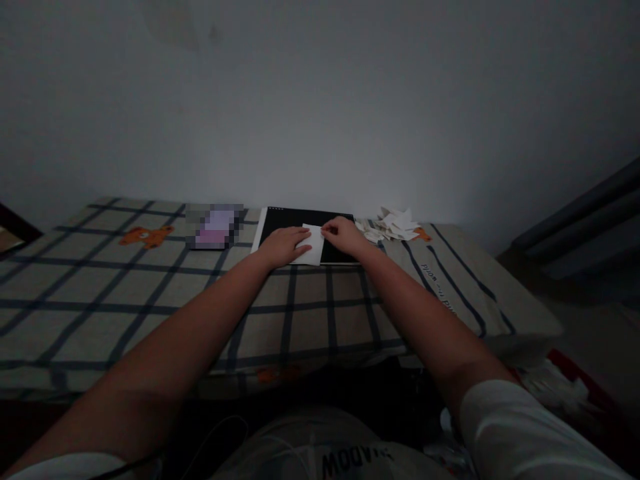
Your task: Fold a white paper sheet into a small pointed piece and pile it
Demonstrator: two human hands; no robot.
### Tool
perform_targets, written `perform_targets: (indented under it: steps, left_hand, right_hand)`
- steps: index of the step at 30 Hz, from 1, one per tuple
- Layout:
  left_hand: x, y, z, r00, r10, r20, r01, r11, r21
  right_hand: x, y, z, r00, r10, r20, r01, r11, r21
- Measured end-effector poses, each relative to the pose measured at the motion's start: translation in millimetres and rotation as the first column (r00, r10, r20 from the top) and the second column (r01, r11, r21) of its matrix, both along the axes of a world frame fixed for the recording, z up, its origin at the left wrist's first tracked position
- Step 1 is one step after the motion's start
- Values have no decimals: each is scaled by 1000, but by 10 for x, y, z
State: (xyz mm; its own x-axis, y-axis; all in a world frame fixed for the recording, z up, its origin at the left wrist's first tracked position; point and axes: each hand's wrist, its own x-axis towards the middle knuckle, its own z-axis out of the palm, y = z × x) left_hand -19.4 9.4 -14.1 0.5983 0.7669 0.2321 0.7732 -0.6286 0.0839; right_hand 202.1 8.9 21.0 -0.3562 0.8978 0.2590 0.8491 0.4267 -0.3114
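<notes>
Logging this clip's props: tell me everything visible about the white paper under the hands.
The white paper is a small, plain sheet, roughly square, looking thin and matte. It lies flat on a black board near the far edge of the checked cloth, its near corner overhanging the board's front edge. The left hand presses on its left side; the right hand pinches its upper right edge with the fingers. Whether it is already folded cannot be told.

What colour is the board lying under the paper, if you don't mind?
The board is black with a pale edge, seen in the head view.
</notes>
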Motion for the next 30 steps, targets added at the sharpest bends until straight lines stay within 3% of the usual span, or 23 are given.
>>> perform_targets:
  steps: [5, 10, 17, 23, 26, 30]
  left_hand:
    - [-5, -26, 3, 1000, -10, -24, 11, 1000, 20]
    - [-22, -50, 11, 999, -10, 52, 10, 1000, -9]
    - [-92, 44, -25, 980, -98, 173, 95, 995, 24]
    - [-100, -2, 50, 969, -194, 154, 195, 981, 7]
    - [-129, -33, 93, 976, -166, 143, 170, 985, -14]
    - [-195, -36, 128, 996, -33, 77, 34, 999, -10]
  right_hand:
    - [4, 106, -204, 992, -95, 87, 95, 995, 6]
    - [-28, 77, -288, 992, -125, 17, 124, 992, 19]
    - [6, 93, -306, 997, -80, -9, 80, 997, -1]
    - [27, 54, -296, 989, 106, 102, -105, 994, -19]
    - [21, 27, -254, 986, 105, 133, -104, 994, -13]
    - [15, -18, -161, 982, 73, 176, -79, 997, 28]
